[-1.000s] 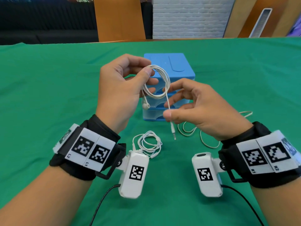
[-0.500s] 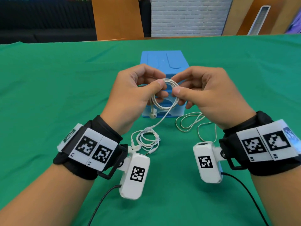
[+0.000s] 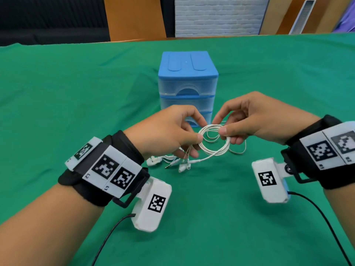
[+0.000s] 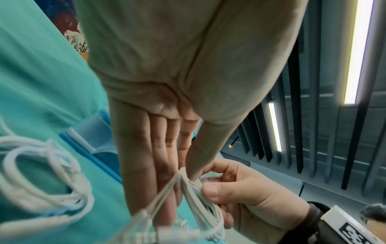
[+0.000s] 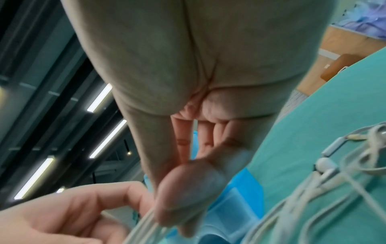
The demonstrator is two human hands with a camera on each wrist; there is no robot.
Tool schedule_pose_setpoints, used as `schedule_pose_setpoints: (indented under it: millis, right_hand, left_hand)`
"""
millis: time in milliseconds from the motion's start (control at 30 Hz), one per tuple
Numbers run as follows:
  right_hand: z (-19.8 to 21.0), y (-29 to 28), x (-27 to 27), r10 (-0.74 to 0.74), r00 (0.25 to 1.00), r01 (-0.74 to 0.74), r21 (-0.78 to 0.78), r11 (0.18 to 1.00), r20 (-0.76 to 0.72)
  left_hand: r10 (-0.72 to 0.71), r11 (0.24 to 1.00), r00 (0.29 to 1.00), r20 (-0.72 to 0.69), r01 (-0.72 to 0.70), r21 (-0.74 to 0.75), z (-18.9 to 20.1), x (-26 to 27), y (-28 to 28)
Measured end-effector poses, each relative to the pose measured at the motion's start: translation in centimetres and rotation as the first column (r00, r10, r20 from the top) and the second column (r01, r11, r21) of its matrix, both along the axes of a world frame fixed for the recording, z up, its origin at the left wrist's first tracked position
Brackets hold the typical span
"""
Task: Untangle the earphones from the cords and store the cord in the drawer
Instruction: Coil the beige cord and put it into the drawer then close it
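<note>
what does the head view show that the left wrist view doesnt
Only the head view shows the whole blue drawer unit with all its drawers closed, the earbuds and jack plug lying on the green table, and the loose cord behind the right hand.

Only the left wrist view shows the left hand from the palm side, with its thumb pressing the cord strands against the fingers, plus the ceiling lights.

Both show the two hands pinching the coiled white cord, one at each side.
</note>
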State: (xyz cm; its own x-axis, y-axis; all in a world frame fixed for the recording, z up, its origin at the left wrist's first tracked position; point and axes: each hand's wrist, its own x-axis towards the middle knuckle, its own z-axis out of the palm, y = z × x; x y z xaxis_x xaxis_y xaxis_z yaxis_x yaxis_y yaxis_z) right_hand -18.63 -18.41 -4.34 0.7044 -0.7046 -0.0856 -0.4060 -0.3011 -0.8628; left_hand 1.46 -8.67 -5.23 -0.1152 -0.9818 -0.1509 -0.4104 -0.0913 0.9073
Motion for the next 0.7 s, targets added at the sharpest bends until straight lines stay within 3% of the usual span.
schedule_pose_setpoints:
  millis: [233, 400, 533, 633, 700]
  right_hand:
    - [-1.6, -0.4, -0.4, 0.048, 0.979, -0.051, -0.01, 0.999, -0.198]
    - [-1.7, -0.5, 0.1, 0.06, 0.957, -0.082, -0.065, 0.995, -0.283]
    - [-1.9, -0.3, 0.8, 0.073, 0.933, -0.115, -0.1, 0.988, -0.352]
    - [-1.9, 0.0, 1.3, 0.076, 0.917, -0.133, -0.12, 0.984, -0.392]
    - [-1.9, 0.1, 1.5, 0.085, 0.906, -0.151, -0.129, 0.98, -0.415]
  left_hand:
    - [-0.08, 0.988, 0.993, 0.082, 0.067, 0.142, -0.3, -0.6, -0.2]
    - [-0.139, 0.982, 0.948, 0.288, 0.094, 0.162, 0.0, -0.5, -0.5]
    - [-0.174, 0.984, 0.884, 0.434, 0.136, 0.116, 0.3, -0.1, -0.9]
    - [-0.112, 0.991, 0.85, 0.514, 0.133, -0.004, 0.0, 0.4, -1.3]
    - [-0.099, 0.977, 0.784, 0.613, 0.195, -0.092, -0.4, 0.5, -1.5]
